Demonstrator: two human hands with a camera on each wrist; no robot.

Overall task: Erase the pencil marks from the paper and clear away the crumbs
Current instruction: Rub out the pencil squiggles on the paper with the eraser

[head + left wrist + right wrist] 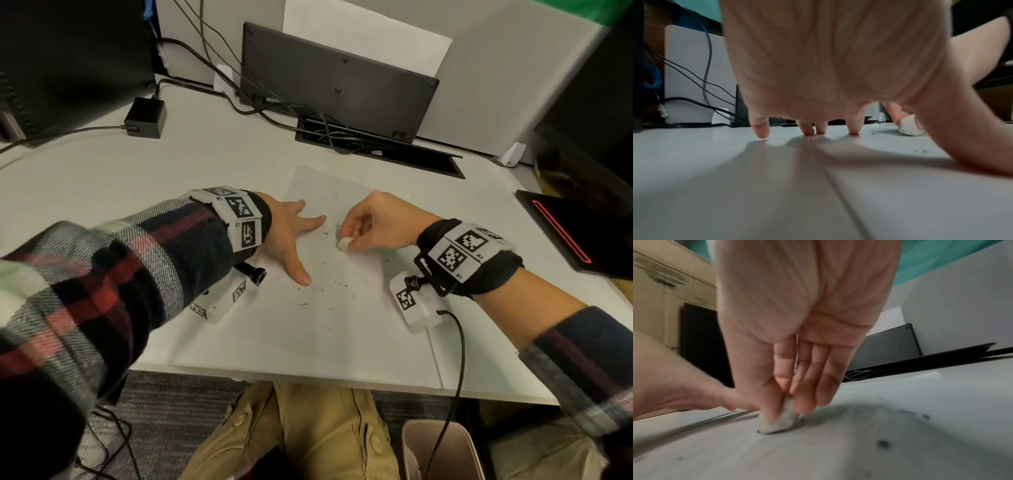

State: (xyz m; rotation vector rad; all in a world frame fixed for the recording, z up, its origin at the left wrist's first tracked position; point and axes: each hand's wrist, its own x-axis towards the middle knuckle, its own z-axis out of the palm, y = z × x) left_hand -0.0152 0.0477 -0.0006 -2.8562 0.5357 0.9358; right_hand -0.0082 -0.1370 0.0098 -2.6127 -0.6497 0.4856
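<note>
Crumb-strewn paper [346, 308] lies on a white desk [102, 178] with cables [219, 61].

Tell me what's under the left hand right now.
The left hand lies spread flat on the paper, pressing it to the desk. Crumbs lie scattered beside it; any marks or crumbs beneath the palm are hidden.

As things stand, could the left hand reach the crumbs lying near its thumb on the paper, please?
Probably yes. The left hand lies flat and open on the paper, holding nothing, and the crumbs sit uncovered just beside its thumb; the right hand pinches the eraser farther off.
</note>
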